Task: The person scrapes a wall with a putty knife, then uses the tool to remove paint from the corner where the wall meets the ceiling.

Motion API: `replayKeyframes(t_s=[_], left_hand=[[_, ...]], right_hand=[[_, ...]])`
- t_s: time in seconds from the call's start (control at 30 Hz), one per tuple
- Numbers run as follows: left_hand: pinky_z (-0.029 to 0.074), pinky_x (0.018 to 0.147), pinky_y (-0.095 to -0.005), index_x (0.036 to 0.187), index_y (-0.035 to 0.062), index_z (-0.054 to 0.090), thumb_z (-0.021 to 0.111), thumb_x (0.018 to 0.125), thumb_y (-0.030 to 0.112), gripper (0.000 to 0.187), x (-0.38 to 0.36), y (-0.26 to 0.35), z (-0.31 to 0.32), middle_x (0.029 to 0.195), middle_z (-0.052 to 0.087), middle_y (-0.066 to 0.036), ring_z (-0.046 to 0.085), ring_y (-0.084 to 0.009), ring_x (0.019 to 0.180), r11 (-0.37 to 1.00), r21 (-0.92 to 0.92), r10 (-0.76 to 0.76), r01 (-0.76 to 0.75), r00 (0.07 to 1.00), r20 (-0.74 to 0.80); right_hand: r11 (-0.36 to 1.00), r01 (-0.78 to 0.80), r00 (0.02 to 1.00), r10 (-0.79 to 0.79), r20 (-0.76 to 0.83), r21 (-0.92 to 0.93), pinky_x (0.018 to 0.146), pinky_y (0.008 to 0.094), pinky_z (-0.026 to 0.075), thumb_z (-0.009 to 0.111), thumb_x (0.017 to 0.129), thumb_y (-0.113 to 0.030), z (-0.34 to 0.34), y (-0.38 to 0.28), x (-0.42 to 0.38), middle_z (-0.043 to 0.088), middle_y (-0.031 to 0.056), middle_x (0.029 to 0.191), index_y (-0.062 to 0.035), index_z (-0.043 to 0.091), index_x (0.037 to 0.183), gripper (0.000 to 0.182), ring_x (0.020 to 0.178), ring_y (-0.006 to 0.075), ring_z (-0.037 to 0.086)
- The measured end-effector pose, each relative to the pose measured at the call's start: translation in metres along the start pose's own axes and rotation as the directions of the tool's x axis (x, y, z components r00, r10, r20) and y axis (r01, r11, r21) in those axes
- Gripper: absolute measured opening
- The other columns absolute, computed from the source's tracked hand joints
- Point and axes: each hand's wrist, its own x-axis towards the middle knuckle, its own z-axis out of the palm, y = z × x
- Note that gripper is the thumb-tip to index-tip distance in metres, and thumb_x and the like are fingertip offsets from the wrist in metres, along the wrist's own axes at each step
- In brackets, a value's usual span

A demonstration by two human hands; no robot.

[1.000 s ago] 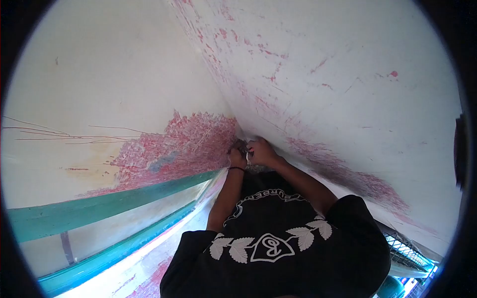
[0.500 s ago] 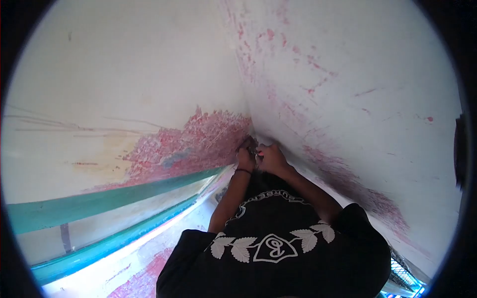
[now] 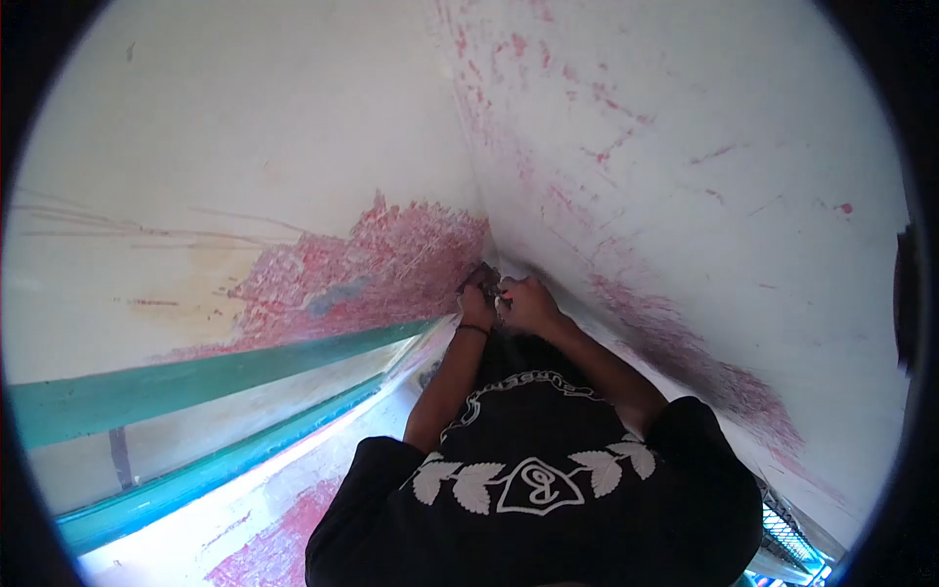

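Both hands are close together, low in the corner where two walls meet. My left hand [image 3: 477, 305] has its fingers closed around something small and dark that I cannot make out. Beside it, almost touching, my right hand [image 3: 529, 304] is also closed; a bit of red shows at its fingers, but what it grips is hidden. Just left of the hands, a patch of rough pink-red scraped surface [image 3: 391, 259] covers the lower left wall. A dark band circles the left wrist.
A green rail [image 3: 215, 372] runs along the left wall, with a blue-green ledge [image 3: 225, 470] below it. The right wall [image 3: 743, 235] carries red streaks and scrapes. A mesh or grille [image 3: 790, 533] shows at lower right, and a dark object [image 3: 907, 298] at the right edge.
The view has shifted slightly, so the walls sit a little higher and further left. Both hands stay together in the corner with hardly any change in pose.
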Motion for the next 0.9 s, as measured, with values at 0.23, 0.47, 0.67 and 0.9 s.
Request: replayKeyframes(t_s=[0.23,0.47,0.67,0.9], left_hand=[[0.053,0.084,-0.0362,0.108,0.0010,0.062,0.059,0.087,0.010,0.023,0.035,-0.027,-0.056,0.101,0.065,-0.010,0.064,-0.0249,0.093,0.998,-0.030,0.058,-0.054,0.989,0.134],[0.054,0.079,-0.0355,0.107,0.0005,0.063,0.059,0.088,0.012,0.023,-0.008,-0.001,-0.004,0.100,0.065,-0.010,0.064,-0.0242,0.093,1.000,0.007,-0.003,0.003,0.998,-0.060],[0.050,0.084,-0.0338,0.103,0.0015,0.064,0.058,0.089,0.012,0.018,0.001,0.000,-0.011,0.100,0.065,-0.009,0.063,-0.0213,0.094,1.000,-0.009,0.012,-0.011,0.990,0.142],[0.050,0.087,-0.0347,0.104,0.0023,0.064,0.058,0.088,0.007,0.017,0.000,0.001,0.006,0.101,0.065,-0.009,0.063,-0.0222,0.095,0.994,0.008,0.112,-0.113,0.992,0.065]], right_hand=[[0.999,-0.029,0.998,0.028,0.049,0.020,0.078,0.0486,0.054,0.069,0.076,-0.019,0.001,-0.004,-0.015,0.070,0.0208,0.085,-0.0023,0.065,0.103,0.031,0.082,0.0395,0.068],[0.999,-0.022,1.000,0.022,-0.014,0.027,0.079,0.0502,0.053,0.068,0.076,-0.018,0.001,-0.014,-0.028,0.069,0.0219,0.087,-0.0023,0.063,0.104,0.032,0.082,0.0409,0.067],[0.999,-0.035,0.999,0.036,-0.016,0.038,0.079,0.0512,0.053,0.069,0.074,-0.017,-0.017,-0.023,-0.021,0.068,0.0244,0.089,-0.0034,0.063,0.100,0.030,0.082,0.0438,0.066],[0.998,-0.024,0.998,0.027,0.057,-0.051,0.080,0.0494,0.053,0.067,0.073,-0.017,-0.001,-0.001,-0.004,0.069,0.0233,0.090,-0.0042,0.065,0.099,0.029,0.084,0.0430,0.066]])
